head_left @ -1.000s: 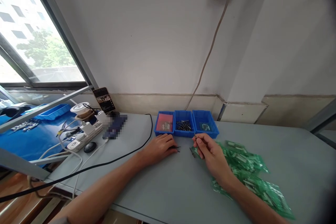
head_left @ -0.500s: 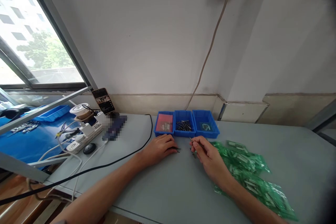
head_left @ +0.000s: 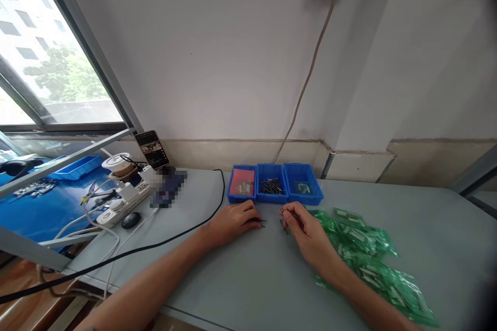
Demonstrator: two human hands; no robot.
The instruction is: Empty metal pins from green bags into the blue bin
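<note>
My left hand point(head_left: 235, 221) rests on the grey table in front of the blue bins. Its fingers are curled together around thin dark metal pins point(head_left: 263, 223), whose tips stick out to the right. My right hand point(head_left: 305, 225) is closed in a pinch on a small thin metal pin point(head_left: 280, 208) pointing up and left. Below those fingertips shows another small dark piece point(head_left: 284, 227); whether it is held or lying on the table I cannot tell. Just beyond the hands, the middle blue bin point(head_left: 272, 198) holds many similar dark metal pins point(head_left: 271, 186).
The left blue bin point(head_left: 241, 198) holds a pink sheet and small pale parts; the right one point(head_left: 306, 199) has small clear-looking parts. Green plastic packets point(head_left: 365, 243) lie beside my right forearm. A black cable point(head_left: 171, 241), mouse point(head_left: 131, 220), power strip point(head_left: 124, 201) and phone point(head_left: 152, 149) are at left.
</note>
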